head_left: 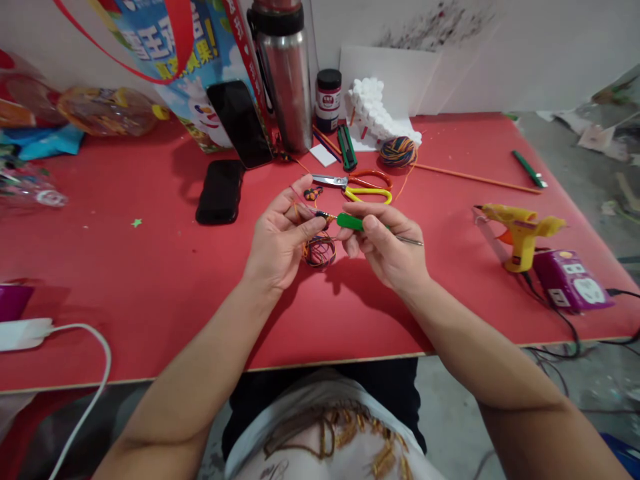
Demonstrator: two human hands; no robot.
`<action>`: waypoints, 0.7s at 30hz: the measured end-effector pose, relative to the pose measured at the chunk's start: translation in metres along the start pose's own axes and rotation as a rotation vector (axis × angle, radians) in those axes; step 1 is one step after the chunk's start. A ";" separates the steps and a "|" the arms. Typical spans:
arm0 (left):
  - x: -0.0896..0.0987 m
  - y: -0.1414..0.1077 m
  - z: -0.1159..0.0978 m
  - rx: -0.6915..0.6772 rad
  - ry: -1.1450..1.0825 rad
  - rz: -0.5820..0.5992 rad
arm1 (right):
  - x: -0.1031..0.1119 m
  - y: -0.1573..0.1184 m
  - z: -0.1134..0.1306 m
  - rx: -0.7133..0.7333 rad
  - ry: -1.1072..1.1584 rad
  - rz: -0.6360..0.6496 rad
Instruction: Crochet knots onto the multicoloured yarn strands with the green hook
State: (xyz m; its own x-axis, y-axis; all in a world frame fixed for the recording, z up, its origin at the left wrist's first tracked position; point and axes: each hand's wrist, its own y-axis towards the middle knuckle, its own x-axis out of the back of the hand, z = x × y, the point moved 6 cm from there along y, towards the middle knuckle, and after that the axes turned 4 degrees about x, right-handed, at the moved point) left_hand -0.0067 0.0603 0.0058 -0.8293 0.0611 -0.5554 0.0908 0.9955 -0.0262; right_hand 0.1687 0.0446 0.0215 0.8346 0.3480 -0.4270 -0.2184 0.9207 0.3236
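Note:
Over the middle of the red table (150, 280), my right hand (387, 243) grips a crochet hook (351, 221) by its green handle, its metal end sticking out to the right. My left hand (280, 240) pinches a small piece of dark and orange crochet work (324, 216), with yarn strands running over the fingers. The hook's tip meets this piece. Below lies a loose tangle of multicoloured yarn (320, 252). Just beyond my left fingertips sits a small orange and black crocheted piece (313, 193). Scissors (367, 185) with red and yellow handles lie behind my hands.
A yarn ball (399, 151), green cutter (346, 148), jar (329, 100) and steel flask (285, 80) stand or lie at the back. Two phones (220, 192) are at left. A yellow glue gun (523, 230) and purple power block (571, 280) with cables are at right.

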 end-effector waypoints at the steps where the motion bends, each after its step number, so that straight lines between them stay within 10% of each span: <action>1: 0.000 0.001 0.000 -0.014 0.005 0.004 | -0.001 -0.001 0.000 -0.005 0.004 0.015; 21: -0.005 -0.011 -0.006 -0.173 0.137 -0.058 | 0.003 -0.002 -0.003 0.015 -0.082 -0.020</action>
State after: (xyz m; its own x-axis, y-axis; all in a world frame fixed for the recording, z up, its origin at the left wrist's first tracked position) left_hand -0.0068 0.0497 0.0135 -0.8985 0.0008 -0.4390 -0.0454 0.9945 0.0946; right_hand 0.1701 0.0439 0.0174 0.8773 0.3136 -0.3634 -0.1944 0.9243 0.3284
